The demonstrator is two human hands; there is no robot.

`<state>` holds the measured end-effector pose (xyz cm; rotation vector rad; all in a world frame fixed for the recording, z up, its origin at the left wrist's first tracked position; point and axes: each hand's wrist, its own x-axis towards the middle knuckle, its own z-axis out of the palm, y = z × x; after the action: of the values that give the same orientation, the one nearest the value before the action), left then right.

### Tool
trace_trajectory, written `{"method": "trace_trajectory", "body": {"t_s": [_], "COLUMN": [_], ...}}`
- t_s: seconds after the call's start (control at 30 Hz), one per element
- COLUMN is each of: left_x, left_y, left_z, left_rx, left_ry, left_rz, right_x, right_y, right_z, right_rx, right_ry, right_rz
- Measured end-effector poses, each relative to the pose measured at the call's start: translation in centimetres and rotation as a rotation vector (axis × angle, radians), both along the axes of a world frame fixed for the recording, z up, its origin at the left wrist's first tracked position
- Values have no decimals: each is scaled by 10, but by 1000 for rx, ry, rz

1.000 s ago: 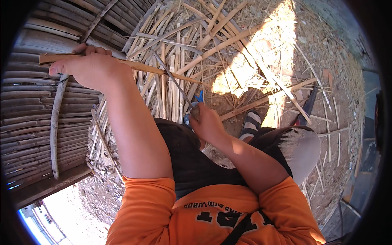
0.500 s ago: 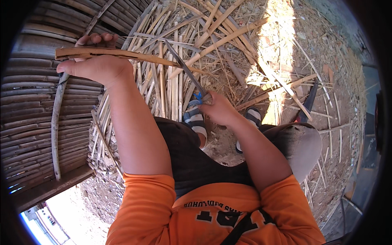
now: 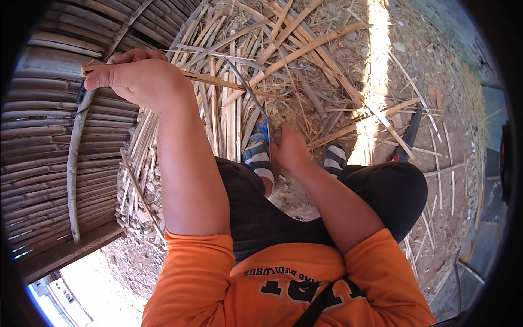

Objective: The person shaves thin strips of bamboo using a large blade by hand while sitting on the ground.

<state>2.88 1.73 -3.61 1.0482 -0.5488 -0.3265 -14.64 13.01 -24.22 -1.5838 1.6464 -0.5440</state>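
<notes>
Out to the left, my left hand is wrapped round a split bamboo strip, its palm turned down over it. One short end of the strip juts out past my thumb, while the long end runs right toward the blade. In front of my knees, my right hand grips a long thin knife whose handle is mostly hidden in my fist. A bit of blue shows by the handle. The blade slants up and left, and its upper part crosses the strip's far end; I cannot tell whether they touch.
A slatted bamboo wall with an upright pole stands close on the left. Loose bamboo strips are heaped ahead of my sandalled feet. A dark tapered object lies on the ground at right.
My left hand has rolled from palm up to palm down, closing over the strip. The knife has turned more edge-on, and my right hand has shifted slightly right and down.
</notes>
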Motion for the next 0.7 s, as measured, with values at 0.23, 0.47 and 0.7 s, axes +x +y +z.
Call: {"method": "trace_trajectory", "body": {"t_s": [0.23,0.47,0.7], "left_x": [-2,-3,-6], "left_y": [-1,7,2], "left_z": [8,13,19], "left_rx": [-11,35,59], "left_ry": [-1,-177,-81], "left_rz": [55,49,111], "right_x": [-6,1,-4], "right_y": [-10,11,5], "right_z": [27,59,10], "right_rx": [356,-142,13], "right_ry": [-405,-298,18], "right_rz": [-87,-53,46]}}
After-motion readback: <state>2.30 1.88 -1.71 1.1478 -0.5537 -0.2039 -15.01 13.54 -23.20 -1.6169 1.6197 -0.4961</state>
